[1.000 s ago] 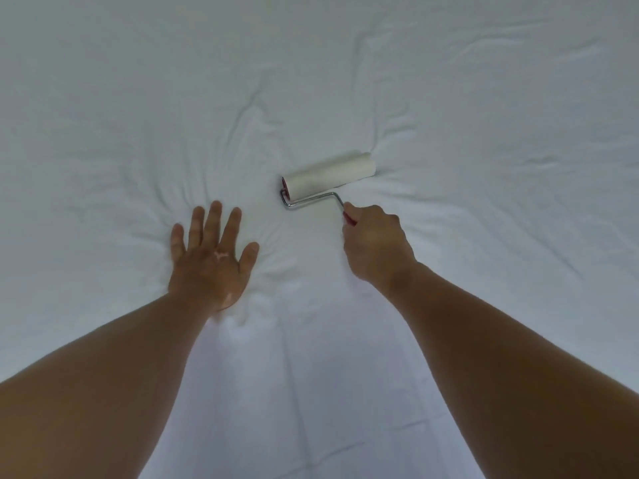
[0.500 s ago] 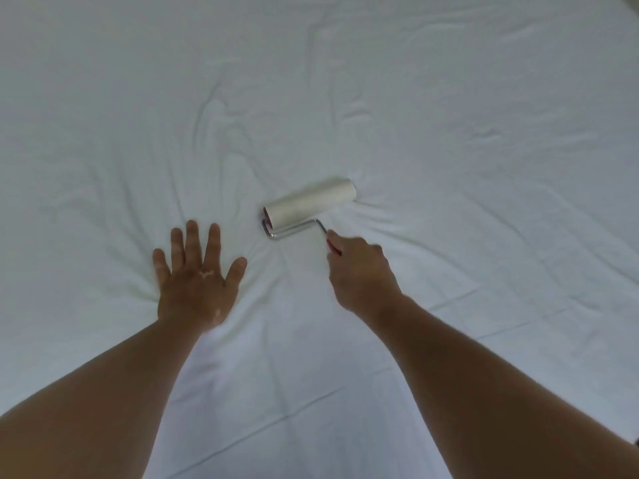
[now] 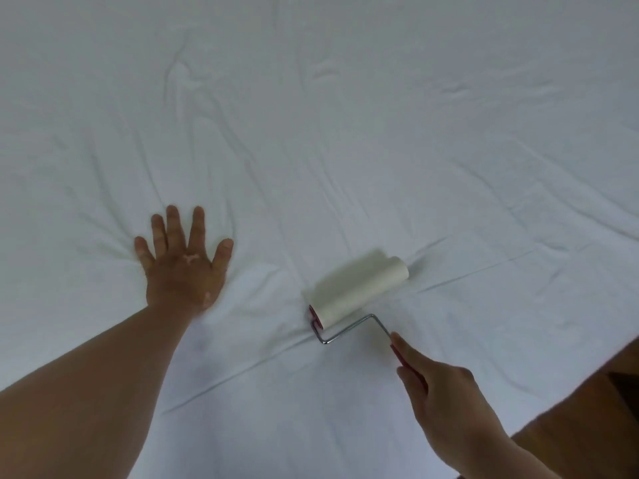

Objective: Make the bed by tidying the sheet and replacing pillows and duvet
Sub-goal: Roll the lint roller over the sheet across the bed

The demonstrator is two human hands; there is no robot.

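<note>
A white bed sheet (image 3: 380, 115) fills almost the whole view, creased with folds running across it. My left hand (image 3: 183, 267) lies flat on the sheet at centre left, fingers spread and straight, pressing the fabric. My right hand (image 3: 446, 402) grips the red handle of a lint roller (image 3: 359, 288) at lower right. The roller's white cylinder rests on the sheet, joined to the handle by a bent metal wire. The cylinder looks motion-blurred. No pillow or duvet shows.
The bed's edge runs diagonally at the lower right, with a dark brown floor (image 3: 594, 409) beyond it. Deeper wrinkles (image 3: 193, 91) gather in the sheet above my left hand.
My right hand has drawn the lint roller toward me and to the right across the sheet. My left hand stays pressed flat. The view has shifted, bringing the bed's edge into sight.
</note>
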